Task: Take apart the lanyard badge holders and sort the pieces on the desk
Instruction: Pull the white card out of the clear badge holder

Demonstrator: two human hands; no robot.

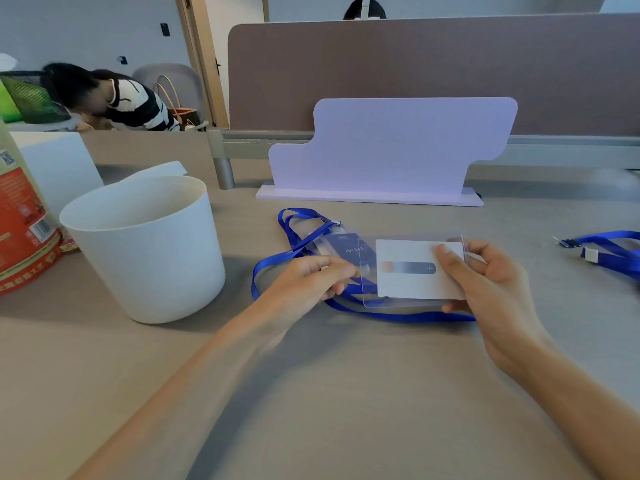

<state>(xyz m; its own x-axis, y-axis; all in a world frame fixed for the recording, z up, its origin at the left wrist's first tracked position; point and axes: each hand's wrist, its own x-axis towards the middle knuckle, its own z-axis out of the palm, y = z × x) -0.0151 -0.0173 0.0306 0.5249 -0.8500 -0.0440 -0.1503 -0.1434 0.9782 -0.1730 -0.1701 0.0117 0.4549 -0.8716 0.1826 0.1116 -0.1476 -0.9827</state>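
Now | right of white round plastic tub (149,258) | left hand (308,282), right hand (491,289) pinch clear plastic sleeve (369,289) | white card (408,251) not yet out; blue fabric lanyard (398,317) with dark-card holder (346,249) pending.

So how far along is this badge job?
Early on. One blue lanyard lies loose at the right. The left hand and right hand hold a clear sleeve with its white card inside. A dark-card holder, seemingly attached to a second lanyard, waits.
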